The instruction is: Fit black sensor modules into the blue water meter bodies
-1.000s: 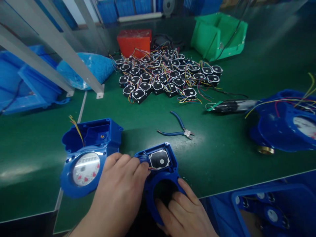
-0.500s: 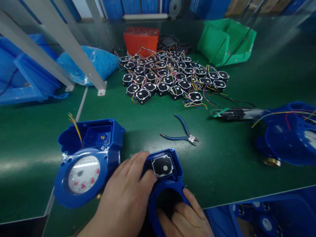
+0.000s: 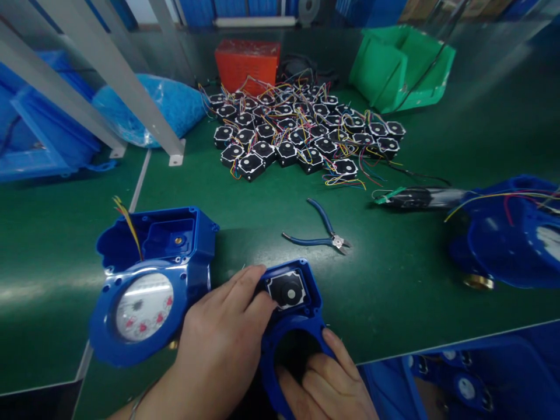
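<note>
A blue plastic meter housing (image 3: 315,291) with a large round opening is gripped between my two hands at the bench's front. In its upper compartment sits a black motor-like module (image 3: 286,290) with a white-edged top. My left hand (image 3: 227,326) is closed around the housing's left side, thumb by the module. Fingers of my right hand (image 3: 328,379) reach into the round opening while another lies along the outer rim. To the left stands a second blue water meter (image 3: 102,338) with a white dial and yellowish wires rising from its open compartment. Blue-handled cutters (image 3: 335,239) lie open beyond the housing.
Several black modules (image 3: 286,153) with coloured wires cover the bench's back middle. Behind them stand a red box (image 3: 248,65) and a green bin (image 3: 385,76). Another blue meter (image 3: 499,251) is at right. Below the front edge, a blue crate (image 3: 394,388) holds meters. Metal posts (image 3: 131,87) rise at left.
The view has shifted slightly, so the bench items appear a little higher and further left. Both hands keep their hold on the blue housing, with the module still in its compartment.
</note>
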Motion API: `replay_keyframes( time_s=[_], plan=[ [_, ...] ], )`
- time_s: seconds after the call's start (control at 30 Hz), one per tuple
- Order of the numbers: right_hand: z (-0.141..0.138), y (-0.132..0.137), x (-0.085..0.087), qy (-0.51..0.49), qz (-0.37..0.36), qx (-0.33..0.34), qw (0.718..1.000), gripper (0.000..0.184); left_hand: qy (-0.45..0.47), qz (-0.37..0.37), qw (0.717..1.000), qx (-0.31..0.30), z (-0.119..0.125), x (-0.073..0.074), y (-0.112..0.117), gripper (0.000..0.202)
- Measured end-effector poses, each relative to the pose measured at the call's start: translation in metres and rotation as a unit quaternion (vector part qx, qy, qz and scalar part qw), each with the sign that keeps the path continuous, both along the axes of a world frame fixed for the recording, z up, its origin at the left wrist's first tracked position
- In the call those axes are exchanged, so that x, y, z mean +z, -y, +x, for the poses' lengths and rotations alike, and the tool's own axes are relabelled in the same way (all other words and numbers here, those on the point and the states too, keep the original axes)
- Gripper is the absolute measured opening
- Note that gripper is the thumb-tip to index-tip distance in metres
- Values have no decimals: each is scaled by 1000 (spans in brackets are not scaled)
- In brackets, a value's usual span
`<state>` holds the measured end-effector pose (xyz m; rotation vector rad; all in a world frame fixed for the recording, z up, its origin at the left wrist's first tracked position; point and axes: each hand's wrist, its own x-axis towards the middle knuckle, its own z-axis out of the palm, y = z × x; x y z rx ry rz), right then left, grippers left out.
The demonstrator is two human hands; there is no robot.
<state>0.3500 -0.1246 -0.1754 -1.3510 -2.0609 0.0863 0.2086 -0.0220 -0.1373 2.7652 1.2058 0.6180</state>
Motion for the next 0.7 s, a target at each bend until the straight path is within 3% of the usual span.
replay_keyframes(
  time_s=[0.33,0.7],
  plan=[
    [0,1,1,-7,-30,1,1000,27,-68,-81,994,21,4,0,-3,25],
    [-1,4,6,-11,-61,8,998,39,-35,-85,995,36,5,0,-5,13]
  ],
)
